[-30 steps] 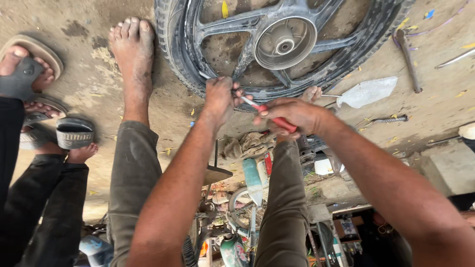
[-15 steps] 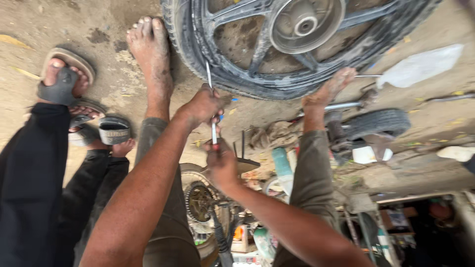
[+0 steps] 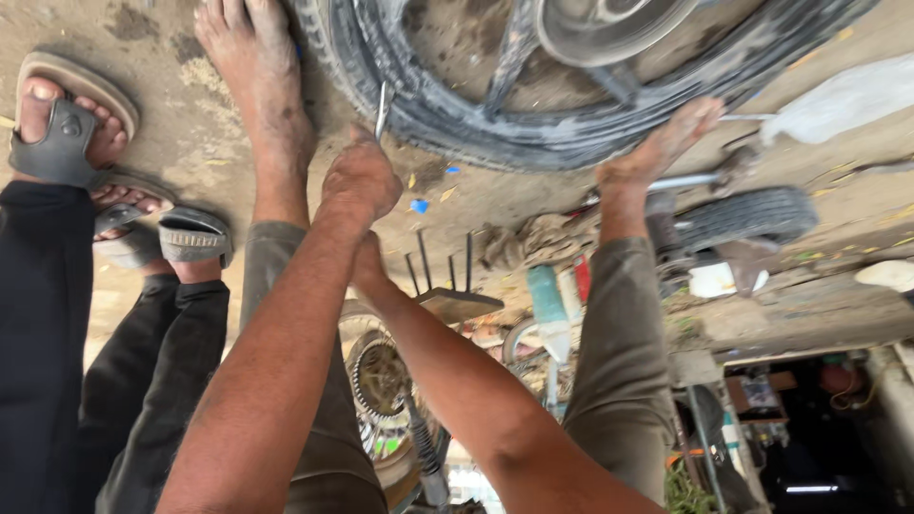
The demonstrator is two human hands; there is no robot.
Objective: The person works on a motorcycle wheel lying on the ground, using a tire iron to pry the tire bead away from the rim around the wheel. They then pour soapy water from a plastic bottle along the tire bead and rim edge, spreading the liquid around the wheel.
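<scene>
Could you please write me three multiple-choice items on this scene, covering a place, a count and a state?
1. Where is the tip of the metal lever?
A. At the tyre's edge
B. Beside the sandals
C. In a white bag
2. How many bare feet show?
A. One
B. Two
C. Four
3. How is the wheel placed?
A. Hanging from a hook
B. Upright on a bench
C. Flat on the ground

Answers: 1 A, the left hand holds the metal lever against the tyre. 2 B, one bare foot lies beside the tyre and another on it. 3 C, the wheel lies on the ground.
</scene>
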